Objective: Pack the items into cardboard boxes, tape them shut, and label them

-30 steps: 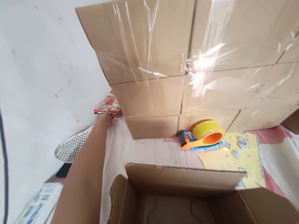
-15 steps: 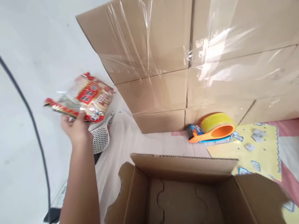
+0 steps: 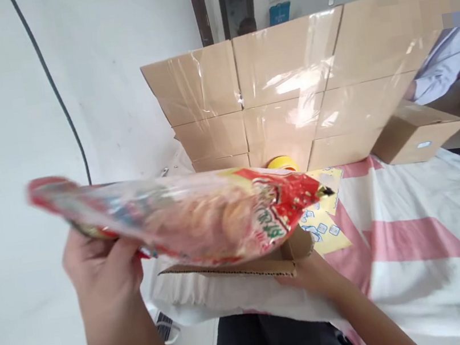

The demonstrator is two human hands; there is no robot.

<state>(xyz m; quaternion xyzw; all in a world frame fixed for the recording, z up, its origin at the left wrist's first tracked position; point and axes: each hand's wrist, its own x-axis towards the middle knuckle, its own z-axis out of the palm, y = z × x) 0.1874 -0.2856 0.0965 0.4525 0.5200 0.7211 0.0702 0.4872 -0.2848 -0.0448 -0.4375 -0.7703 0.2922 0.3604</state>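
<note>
Clutched by one end in my left hand is a clear and red snack bag with pale pieces inside, blurred by motion. The bag hangs over an open cardboard box and hides most of it. Against the box's near right corner rests my right hand. Its fingers are mostly hidden by the flap and the box, so I cannot see how firmly they close.
Behind the box stands a wall of film-wrapped cartons. A yellow tape roll and patterned yellow paper lie near it. A closed carton sits right on the striped cloth, near another person's sleeve.
My left hand has brought the snack bag from beside the wall to over the open box. My right hand has come into view at the box, and the view has shifted.
</note>
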